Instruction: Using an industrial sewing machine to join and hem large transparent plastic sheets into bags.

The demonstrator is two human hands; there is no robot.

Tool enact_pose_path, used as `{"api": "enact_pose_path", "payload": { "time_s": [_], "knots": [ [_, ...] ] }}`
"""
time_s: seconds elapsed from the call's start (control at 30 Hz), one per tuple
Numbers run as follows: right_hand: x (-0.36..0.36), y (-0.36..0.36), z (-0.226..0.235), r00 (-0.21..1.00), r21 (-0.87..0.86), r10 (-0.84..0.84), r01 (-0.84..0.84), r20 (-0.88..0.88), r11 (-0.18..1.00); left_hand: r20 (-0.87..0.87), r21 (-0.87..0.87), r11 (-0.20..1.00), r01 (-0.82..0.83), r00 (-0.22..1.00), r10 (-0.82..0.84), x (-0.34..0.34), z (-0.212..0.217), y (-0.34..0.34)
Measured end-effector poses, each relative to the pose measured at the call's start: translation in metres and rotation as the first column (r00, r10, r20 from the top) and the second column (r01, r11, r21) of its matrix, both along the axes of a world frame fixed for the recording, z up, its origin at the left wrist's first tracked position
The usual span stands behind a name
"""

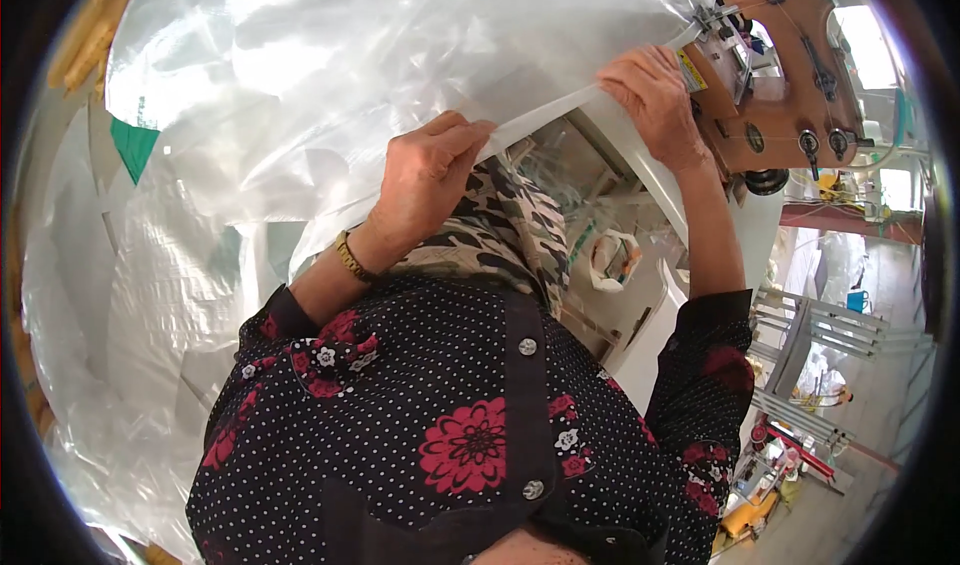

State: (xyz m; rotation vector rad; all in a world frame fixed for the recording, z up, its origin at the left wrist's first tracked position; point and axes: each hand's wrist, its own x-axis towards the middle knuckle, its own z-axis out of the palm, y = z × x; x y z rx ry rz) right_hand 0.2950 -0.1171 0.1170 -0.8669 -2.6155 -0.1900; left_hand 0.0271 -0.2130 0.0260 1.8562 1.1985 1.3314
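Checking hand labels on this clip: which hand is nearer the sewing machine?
Right. The right hand rests against the sewing machine, holding the bag edge; the left hand grips that edge farther back.

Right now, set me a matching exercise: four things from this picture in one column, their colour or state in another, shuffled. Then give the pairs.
Things:
1. left hand
2. right hand
3. sewing machine head
4. woven sack

Colour or state:
A. orange-brown, at the upper right
B. translucent white, spread wide across the upper left
C. pinching the folded sack edge, a band at its wrist
D. pressing the sack edge right beside the machine

Pairs: 1-C, 2-D, 3-A, 4-B
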Motion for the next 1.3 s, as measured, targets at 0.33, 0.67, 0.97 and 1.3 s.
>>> {"api": "enact_pose_path", "payload": {
  "time_s": [0.33,0.67,0.97,1.3],
  "knots": [
    [0.037,0.037,0.005,0.981,0.163,-0.192,0.191,-0.006,0.968,-0.126,-0.057,0.968,0.245,0.96,-0.25,0.006,0.008,0.005],
    [0.039,0.03,-0.051,0.858,0.454,-0.317,0.489,-0.404,0.745,-0.328,0.115,0.889,0.443,0.862,-0.387,0.045,0.008,0.026],
    [0.042,0.029,-0.052,0.816,0.435,-0.34,0.547,-0.467,0.715,-0.511,0.256,0.846,0.468,0.808,-0.293,0.077,0.039,0.078],
    [0.044,0.032,-0.053,0.782,0.409,-0.357,0.586,-0.511,0.699,-0.695,0.308,0.815,0.49,0.701,-0.159,0.136,0.065,0.149]
  ]
}}
